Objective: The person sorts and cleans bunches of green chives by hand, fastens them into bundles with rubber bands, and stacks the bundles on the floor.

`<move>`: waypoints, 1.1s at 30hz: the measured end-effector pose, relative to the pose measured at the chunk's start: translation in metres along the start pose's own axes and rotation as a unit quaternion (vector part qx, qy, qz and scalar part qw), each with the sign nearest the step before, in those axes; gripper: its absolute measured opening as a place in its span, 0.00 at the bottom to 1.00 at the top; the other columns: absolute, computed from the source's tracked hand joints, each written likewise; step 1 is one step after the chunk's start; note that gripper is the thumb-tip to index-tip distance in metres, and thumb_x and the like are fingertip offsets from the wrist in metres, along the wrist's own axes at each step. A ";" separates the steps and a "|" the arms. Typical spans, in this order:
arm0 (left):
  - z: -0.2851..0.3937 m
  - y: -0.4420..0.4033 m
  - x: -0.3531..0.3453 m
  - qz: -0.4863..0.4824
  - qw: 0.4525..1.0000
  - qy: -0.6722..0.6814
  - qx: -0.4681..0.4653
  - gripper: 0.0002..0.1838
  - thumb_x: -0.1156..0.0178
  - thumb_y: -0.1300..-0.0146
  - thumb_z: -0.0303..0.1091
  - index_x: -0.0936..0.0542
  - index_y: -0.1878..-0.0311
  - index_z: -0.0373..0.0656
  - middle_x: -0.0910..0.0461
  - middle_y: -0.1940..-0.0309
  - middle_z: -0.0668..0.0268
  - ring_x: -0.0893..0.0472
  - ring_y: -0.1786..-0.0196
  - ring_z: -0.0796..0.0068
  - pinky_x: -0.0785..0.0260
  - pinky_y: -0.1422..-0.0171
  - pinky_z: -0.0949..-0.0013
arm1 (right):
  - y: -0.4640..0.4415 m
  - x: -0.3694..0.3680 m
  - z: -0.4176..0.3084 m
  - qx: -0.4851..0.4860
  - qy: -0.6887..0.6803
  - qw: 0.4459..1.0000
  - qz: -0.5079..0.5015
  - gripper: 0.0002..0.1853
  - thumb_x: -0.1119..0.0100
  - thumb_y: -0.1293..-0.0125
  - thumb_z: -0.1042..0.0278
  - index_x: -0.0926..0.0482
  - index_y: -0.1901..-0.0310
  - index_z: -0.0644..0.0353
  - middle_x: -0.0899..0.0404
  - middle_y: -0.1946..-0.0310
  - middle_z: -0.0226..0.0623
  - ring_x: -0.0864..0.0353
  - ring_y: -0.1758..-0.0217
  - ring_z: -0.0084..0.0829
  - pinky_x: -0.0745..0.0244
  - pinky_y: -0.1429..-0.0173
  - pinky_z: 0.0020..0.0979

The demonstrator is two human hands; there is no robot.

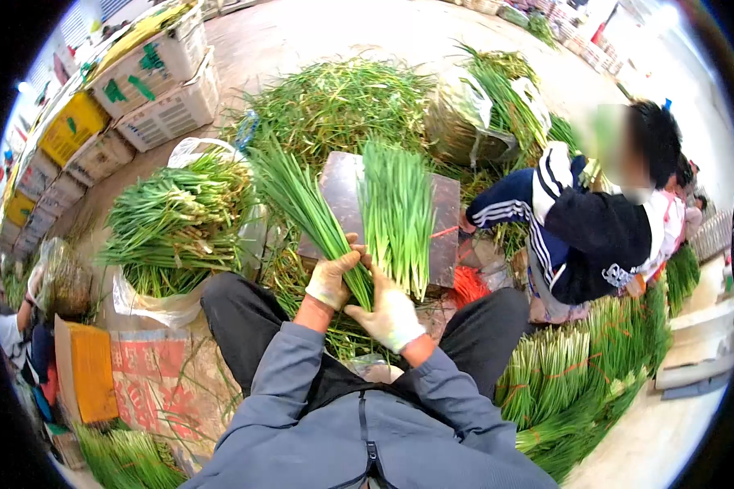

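Observation:
A bunch of long green chives [314,208] slants up and to the left from my hands. My left hand [331,279], in a pale glove, is closed round the bunch near its lower part. Gloved as well, my right hand [389,316] grips the stem ends from the other side, its thumb at the bottom of the bunch. Just ahead, another sheaf of chives [397,216] lies on a low dark board [443,220], pale stems towards me. Some of my fingers are hidden behind the stems.
A heap of loose greens [334,106] lies beyond the board. To the left stands a white bag [151,303] piled with chives, with stacked crates [167,106] behind. A co-worker [595,220] sits close on the right. Tied bundles [546,367] stand by my right knee.

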State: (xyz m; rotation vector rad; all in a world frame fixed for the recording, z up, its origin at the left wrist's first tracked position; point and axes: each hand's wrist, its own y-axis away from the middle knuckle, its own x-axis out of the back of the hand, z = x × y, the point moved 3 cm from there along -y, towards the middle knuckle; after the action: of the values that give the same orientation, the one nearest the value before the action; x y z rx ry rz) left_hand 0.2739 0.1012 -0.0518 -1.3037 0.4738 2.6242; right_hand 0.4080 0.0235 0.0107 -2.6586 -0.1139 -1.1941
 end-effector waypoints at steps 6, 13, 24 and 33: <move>-0.014 0.004 -0.027 -0.023 0.998 -0.067 0.001 0.32 0.28 0.43 0.28 0.27 0.35 0.40 0.18 0.45 0.59 0.20 0.40 0.62 0.27 0.33 0.57 | 0.018 -0.031 0.028 -0.111 -0.063 0.992 -0.003 0.47 0.39 0.37 0.68 0.57 0.23 0.70 0.27 0.42 0.70 0.19 0.55 0.66 0.21 0.52 0.53; -0.005 -0.053 -0.064 0.015 0.961 -0.276 -0.002 0.47 0.32 0.33 0.40 0.48 0.21 0.32 0.27 0.33 0.48 0.24 0.34 0.58 0.33 0.28 0.61 | -0.023 0.018 0.081 -0.122 -0.029 0.985 0.122 0.41 0.44 0.33 0.73 0.54 0.24 0.73 0.43 0.27 0.68 0.35 0.28 0.62 0.35 0.25 0.43; 0.119 0.068 -0.050 0.114 0.850 -0.485 -0.172 0.22 0.32 0.34 0.35 0.21 0.39 0.37 0.14 0.50 0.58 0.16 0.49 0.71 0.24 0.43 0.69 | -0.069 -0.036 0.181 -0.282 0.080 0.946 -0.137 0.44 0.41 0.33 0.42 0.37 0.33 0.80 0.19 0.51 0.68 0.18 0.44 0.57 0.22 0.40 0.46; 0.253 0.158 0.092 0.370 0.822 -0.333 -0.278 0.18 0.39 0.30 0.28 0.23 0.39 0.36 0.13 0.59 0.59 0.14 0.64 0.74 0.19 0.61 0.71 | -0.162 -0.021 -0.101 0.106 0.049 0.989 -0.095 0.32 0.32 0.38 0.50 0.25 0.37 0.61 0.20 0.45 0.53 0.19 0.44 0.53 0.23 0.39 0.44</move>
State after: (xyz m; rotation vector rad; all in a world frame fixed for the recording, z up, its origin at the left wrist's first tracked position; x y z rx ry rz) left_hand -0.0155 0.0449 0.0506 -0.1283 0.0755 3.7973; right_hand 0.2940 0.1580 0.0881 -2.4427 -0.4599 -1.2873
